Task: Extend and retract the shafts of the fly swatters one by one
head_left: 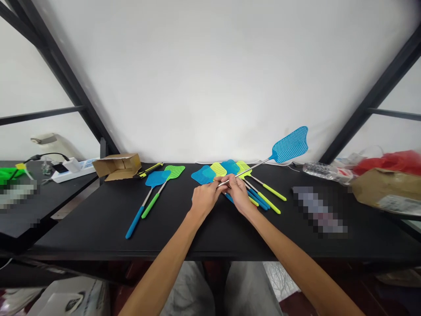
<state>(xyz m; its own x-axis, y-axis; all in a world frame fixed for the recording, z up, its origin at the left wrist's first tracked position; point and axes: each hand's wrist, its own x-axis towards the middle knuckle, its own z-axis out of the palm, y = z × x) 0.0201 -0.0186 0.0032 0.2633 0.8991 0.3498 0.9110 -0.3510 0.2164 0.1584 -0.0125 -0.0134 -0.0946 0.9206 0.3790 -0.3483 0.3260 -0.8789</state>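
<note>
Both my hands are closed on a blue fly swatter (290, 145), which slants up to the right above the table. My left hand (204, 198) grips the lower end of its metal shaft, and my right hand (237, 191) pinches the shaft just beside it. The swatter's handle is hidden by my hands. Behind and under them lies a fanned group of several blue and yellow-green fly swatters (243, 168), partly covered by my hands. To the left, a blue-handled fly swatter (158, 177) overlaps a green fly swatter (175, 171).
An open cardboard box (122, 168) stands at the table's back left, with a yellow and black object (151, 169) beside it. A white power strip (74, 170) is farther left. Clear plastic packaging (324, 171) and a brown package (384, 188) lie at the right.
</note>
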